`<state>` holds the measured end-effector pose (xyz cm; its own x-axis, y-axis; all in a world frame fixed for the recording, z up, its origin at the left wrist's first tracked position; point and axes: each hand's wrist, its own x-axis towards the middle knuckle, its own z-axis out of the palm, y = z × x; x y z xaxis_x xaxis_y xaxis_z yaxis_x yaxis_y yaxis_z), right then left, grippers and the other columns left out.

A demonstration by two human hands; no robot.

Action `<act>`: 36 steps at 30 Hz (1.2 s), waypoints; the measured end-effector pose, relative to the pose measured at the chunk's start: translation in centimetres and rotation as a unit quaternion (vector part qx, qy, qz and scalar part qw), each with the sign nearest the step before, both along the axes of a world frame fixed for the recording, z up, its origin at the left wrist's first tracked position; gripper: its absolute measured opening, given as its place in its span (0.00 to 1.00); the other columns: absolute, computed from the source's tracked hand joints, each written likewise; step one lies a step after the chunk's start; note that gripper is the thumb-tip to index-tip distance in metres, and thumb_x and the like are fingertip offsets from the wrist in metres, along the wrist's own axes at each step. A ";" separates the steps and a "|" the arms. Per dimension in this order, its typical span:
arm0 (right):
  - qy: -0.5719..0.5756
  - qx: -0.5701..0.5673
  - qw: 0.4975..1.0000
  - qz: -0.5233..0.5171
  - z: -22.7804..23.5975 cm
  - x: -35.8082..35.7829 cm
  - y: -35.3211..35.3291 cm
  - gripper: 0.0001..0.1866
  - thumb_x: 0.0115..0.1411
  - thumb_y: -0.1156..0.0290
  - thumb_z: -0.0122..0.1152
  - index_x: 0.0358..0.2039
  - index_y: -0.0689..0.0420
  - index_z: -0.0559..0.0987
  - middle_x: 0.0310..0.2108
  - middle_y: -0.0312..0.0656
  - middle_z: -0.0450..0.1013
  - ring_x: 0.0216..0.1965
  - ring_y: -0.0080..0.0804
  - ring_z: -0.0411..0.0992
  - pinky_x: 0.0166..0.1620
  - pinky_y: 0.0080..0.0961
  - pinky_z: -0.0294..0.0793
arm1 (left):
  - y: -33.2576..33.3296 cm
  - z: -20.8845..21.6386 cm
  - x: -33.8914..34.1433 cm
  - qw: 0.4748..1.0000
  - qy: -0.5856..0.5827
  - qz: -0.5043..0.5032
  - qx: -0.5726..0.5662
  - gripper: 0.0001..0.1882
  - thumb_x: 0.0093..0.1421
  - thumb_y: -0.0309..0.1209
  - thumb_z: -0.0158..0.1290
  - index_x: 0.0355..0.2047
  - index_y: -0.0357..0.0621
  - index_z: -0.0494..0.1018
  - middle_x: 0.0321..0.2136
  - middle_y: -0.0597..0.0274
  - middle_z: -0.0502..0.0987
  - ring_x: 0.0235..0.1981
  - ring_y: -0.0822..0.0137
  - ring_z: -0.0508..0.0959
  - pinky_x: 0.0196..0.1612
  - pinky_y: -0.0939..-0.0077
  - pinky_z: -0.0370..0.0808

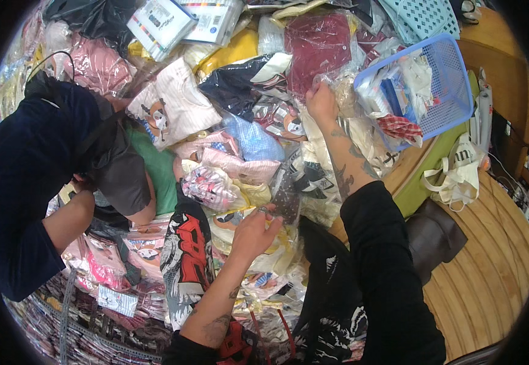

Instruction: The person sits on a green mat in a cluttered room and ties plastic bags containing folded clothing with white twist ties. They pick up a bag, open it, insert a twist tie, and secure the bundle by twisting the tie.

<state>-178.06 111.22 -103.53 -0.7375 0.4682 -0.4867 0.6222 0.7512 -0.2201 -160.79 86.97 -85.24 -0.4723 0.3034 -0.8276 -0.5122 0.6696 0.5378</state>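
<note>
Plastic wrap (343, 91) just left of the blue basket (464, 100) is pinched by the narrowed right hand (322, 102), while bagged clothes (225, 224), farther left of the basket and lower, are partly covered by the left hand (255, 234), its thumb spread from its fingers.

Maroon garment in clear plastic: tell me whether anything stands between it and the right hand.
Nothing visible does, apart from clear plastic. The right hand is at the near edge of the maroon garment, with no other package between them. Whether it grips the plastic is unclear.
</note>
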 end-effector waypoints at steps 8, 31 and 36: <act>0.150 0.056 0.981 -0.109 -0.6 2.4 -2.1 0.26 0.51 0.66 0.63 0.48 0.61 0.65 0.41 0.55 0.66 0.43 0.51 0.68 0.47 0.41 0.69 | 0.0 -0.3 -0.6 0.999 -0.022 0.041 0.020 0.21 0.60 0.42 0.51 0.47 0.39 0.70 0.33 0.56 0.77 0.31 0.59 0.77 0.37 0.67 0.72; 0.083 0.098 0.867 0.482 2.7 -4.8 -17.5 0.20 0.44 0.62 0.66 0.38 0.54 0.73 0.37 0.40 0.67 0.44 0.35 0.65 0.46 0.36 0.66 | -0.6 -0.9 -1.3 0.994 0.050 0.098 0.000 0.19 0.59 0.42 0.52 0.41 0.38 0.73 0.30 0.53 0.78 0.29 0.57 0.78 0.34 0.65 0.73; 0.130 -0.027 0.759 0.637 6.2 3.6 -9.0 0.10 0.49 0.70 0.53 0.34 0.54 0.74 0.35 0.38 0.67 0.42 0.35 0.65 0.46 0.32 0.64 | -0.8 -0.8 -1.6 0.991 0.025 0.133 0.015 0.21 0.60 0.42 0.52 0.47 0.38 0.70 0.28 0.56 0.78 0.27 0.61 0.78 0.34 0.68 0.74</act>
